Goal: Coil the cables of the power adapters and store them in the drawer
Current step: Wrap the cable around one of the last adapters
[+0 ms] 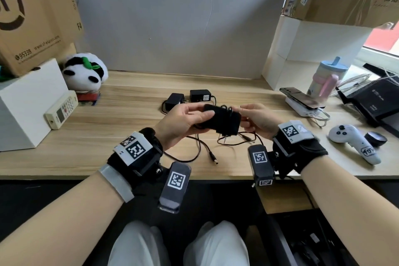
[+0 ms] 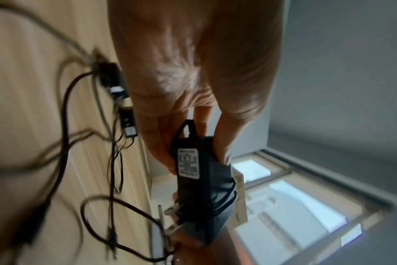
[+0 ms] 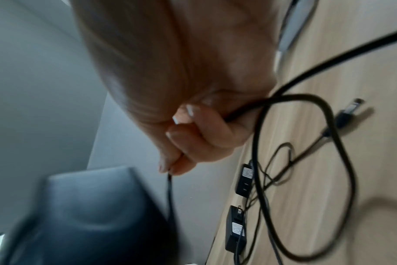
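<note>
Wooden desk (image 1: 129, 119) fills the middle of the head view, with a grey wall behind it and cardboard boxes (image 1: 36, 13) in the upper corners. From my remote seat I see my left hand (image 1: 183, 123) curled around a black power adapter (image 1: 224, 121), thumb on one face and fingers on the other, held above the desk at the centre of the frame. Several turns of its cable (image 3: 306, 143) already lie around the body; the left wrist view shows them near the plug prongs. My right hand (image 1: 257, 121) is closed on the same cable, pinching it between thumb and fingertips just beside the adapter, and the free part hangs in a loop down to the desk.

Two more adapters (image 1: 187, 97) lie flat behind my hands, a little above the centre of the frame, with their cables loose on the wood. The drawer I cannot find with certainty; a wooden edge at the lower right, under the desk, may be it.

I judge that the step is the winding of the first adapter, roughly half done. Next, the right hand should bring the remaining loop around the body, keep light tension, and tuck the barrel plug (image 1: 213, 156) so the coil does not open.
</note>
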